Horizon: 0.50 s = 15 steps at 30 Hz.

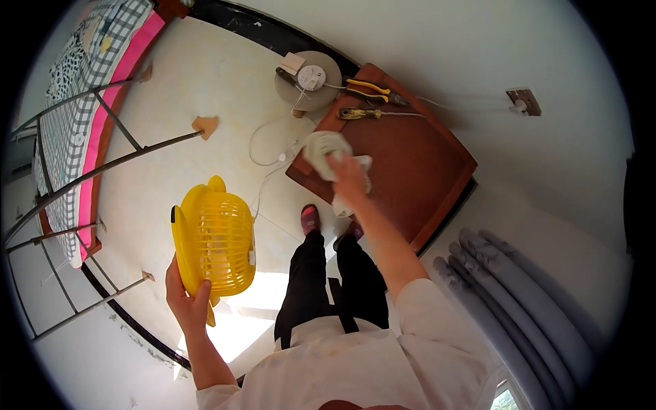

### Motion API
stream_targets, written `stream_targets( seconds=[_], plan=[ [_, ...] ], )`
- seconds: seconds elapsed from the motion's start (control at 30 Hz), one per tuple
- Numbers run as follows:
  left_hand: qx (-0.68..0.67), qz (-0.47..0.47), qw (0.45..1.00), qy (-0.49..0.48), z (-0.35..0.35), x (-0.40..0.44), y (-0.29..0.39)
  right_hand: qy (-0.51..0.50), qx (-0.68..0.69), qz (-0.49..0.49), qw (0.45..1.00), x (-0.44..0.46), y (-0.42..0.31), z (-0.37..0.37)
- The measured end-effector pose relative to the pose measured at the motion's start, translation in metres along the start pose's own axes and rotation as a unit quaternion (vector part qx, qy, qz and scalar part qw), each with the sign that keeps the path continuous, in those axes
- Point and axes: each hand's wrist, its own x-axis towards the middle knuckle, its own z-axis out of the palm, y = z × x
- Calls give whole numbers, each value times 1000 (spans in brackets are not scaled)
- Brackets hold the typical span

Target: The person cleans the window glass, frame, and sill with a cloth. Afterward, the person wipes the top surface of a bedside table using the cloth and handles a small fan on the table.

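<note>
My left hand point(188, 301) grips a yellow fan point(225, 239) by its lower edge, the thumb on its rim. The fan has a slatted, cage-like housing and is held up over the floor at the left. My right hand point(348, 179), a little blurred, is closed around a pale crumpled cloth point(326, 152). That cloth is over the near-left edge of a reddish-brown wooden cabinet top point(410, 174); whether it touches the wood I cannot tell. Beyond it on the cabinet lie a screwdriver point(359, 114) with a patterned handle and pliers point(372, 91) with yellow-and-black grips.
A round stool point(328, 65) beside the cabinet carries a white round socket unit point(311, 77). White cable point(251, 147) loops across the floor. A wall outlet point(523, 102) holds a plug. Metal rack bars point(123, 167) and a bed point(89, 137) stand left; a grey curtain point(526, 301) hangs right.
</note>
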Motion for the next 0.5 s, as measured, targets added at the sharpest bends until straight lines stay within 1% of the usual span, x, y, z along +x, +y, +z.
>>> stream_targets(
  seconds=[0.07,0.13,0.17,0.23,0.27,0.33,0.37,0.4,0.47,0.5],
  plan=[
    [2,-4,1000,-1,2,3,1,-146,60,-51,986,-4,-46,11],
    [8,-12,1000,-1,0,3,-1,-283,65,-121,949,-12,-75,-10],
    [9,-5,1000,-16,-1,3,-2,-278,66,-106,952,-20,-72,-15],
    [-21,0,1000,-20,-1,5,-3,-114,111,-86,983,-41,-55,-28],
    [-18,5,999,-36,1,6,-1,-47,105,-67,991,-43,-39,-40],
    [-57,-2,998,-30,12,8,8,-30,45,-15,998,-49,-8,-56],
    [-57,4,997,-44,18,11,13,-30,-19,-38,999,-63,10,-52],
    [-55,21,997,-59,24,13,18,-25,-21,-25,999,-81,26,-49],
    [-61,43,994,-82,19,11,40,-31,-50,-72,996,-124,21,-75],
    [-65,47,993,-88,25,10,50,-18,-38,-57,997,-143,27,-76]
  ],
)
